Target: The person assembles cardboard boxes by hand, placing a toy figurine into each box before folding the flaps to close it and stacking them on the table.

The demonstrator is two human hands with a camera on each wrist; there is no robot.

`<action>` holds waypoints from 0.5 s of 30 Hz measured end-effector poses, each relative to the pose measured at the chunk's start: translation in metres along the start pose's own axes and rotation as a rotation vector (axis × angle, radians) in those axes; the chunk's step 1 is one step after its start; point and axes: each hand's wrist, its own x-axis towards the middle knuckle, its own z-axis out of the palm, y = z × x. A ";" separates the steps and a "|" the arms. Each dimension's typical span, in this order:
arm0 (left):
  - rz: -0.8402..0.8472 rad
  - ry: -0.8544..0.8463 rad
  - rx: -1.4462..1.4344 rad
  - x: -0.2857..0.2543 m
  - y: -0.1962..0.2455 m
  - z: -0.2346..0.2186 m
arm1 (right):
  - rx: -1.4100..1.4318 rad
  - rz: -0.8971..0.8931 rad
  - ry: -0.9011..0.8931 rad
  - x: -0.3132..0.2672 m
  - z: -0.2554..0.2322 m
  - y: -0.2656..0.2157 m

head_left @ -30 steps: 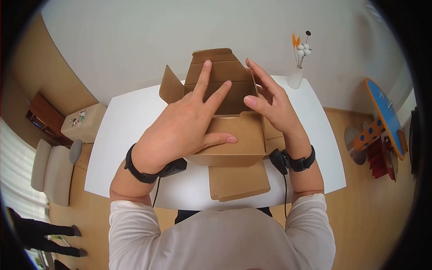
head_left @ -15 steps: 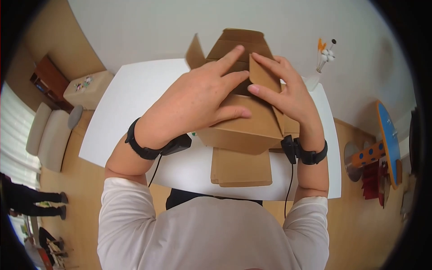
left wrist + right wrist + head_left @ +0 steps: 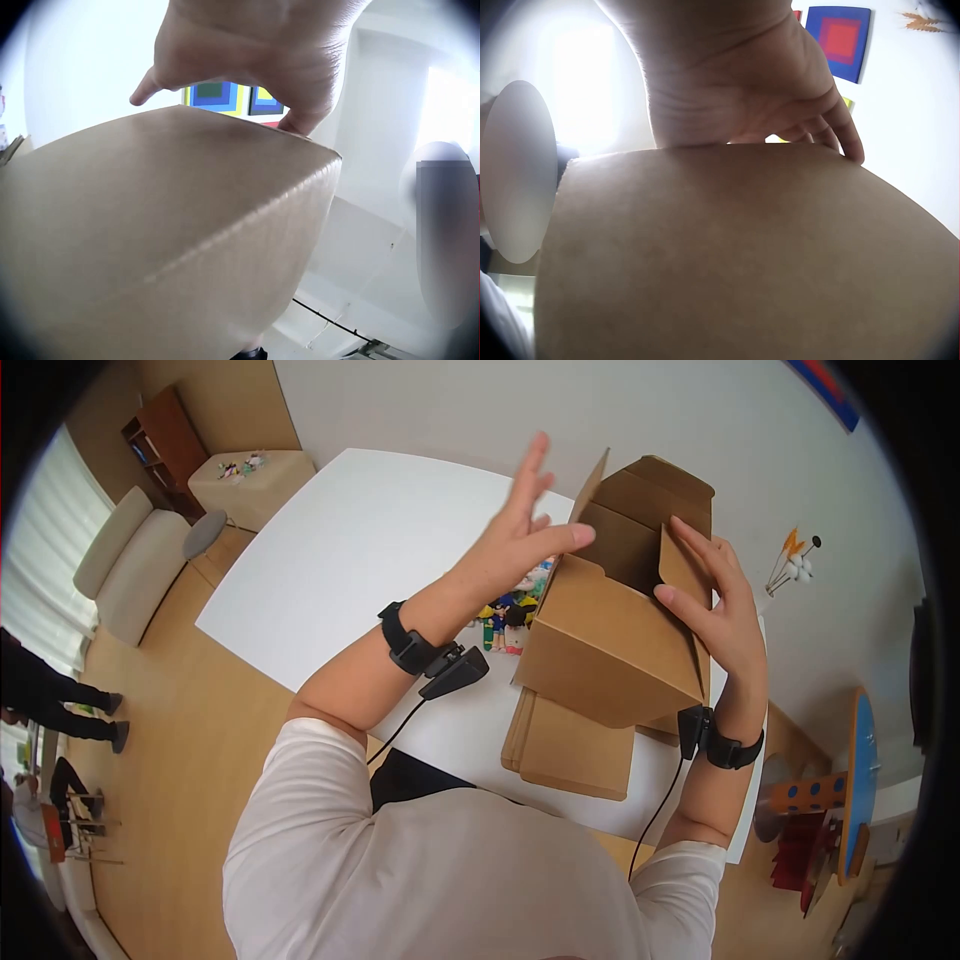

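A brown cardboard box stands with its top flaps up, tilted to the right in the head view. My right hand lies over its right side, fingers and thumb extended against the inward-leaning right flap. In the right wrist view that hand rests along the top edge of the box wall. My left hand is raised at the left side, fingers spread and upright, its thumb by the left flap. From the left wrist view, the hand arches over the box's edge.
Flat folded cardboard lies in front of the box on the white table. Small colourful figures sit left of the box, partly hidden. A vase's dried flowers stand at the back right. Cables run from both wrist cameras.
My left hand has lifted off the box's front and moved left, fingers now upright. My right hand has pushed the right flap inward. The head view has swung left.
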 end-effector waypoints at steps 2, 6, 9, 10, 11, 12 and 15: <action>-0.007 -0.114 0.003 -0.001 -0.008 0.007 | 0.022 0.017 0.005 0.002 0.001 0.001; 0.098 -0.207 0.171 -0.003 -0.014 0.013 | 0.014 0.022 -0.010 0.005 -0.002 0.007; 0.106 -0.262 0.202 -0.002 -0.014 0.014 | 0.008 0.007 -0.033 0.008 -0.006 0.015; 0.113 -0.291 0.215 -0.002 -0.012 0.013 | 0.013 -0.001 -0.040 0.008 -0.006 0.016; 0.111 -0.298 0.257 -0.002 -0.010 0.013 | 0.013 -0.005 -0.046 0.008 -0.008 0.017; 0.112 -0.307 0.294 -0.003 -0.006 0.011 | 0.013 -0.020 -0.049 0.008 -0.008 0.018; 0.113 -0.317 0.337 -0.004 -0.001 0.010 | 0.014 -0.002 -0.047 0.006 -0.007 0.019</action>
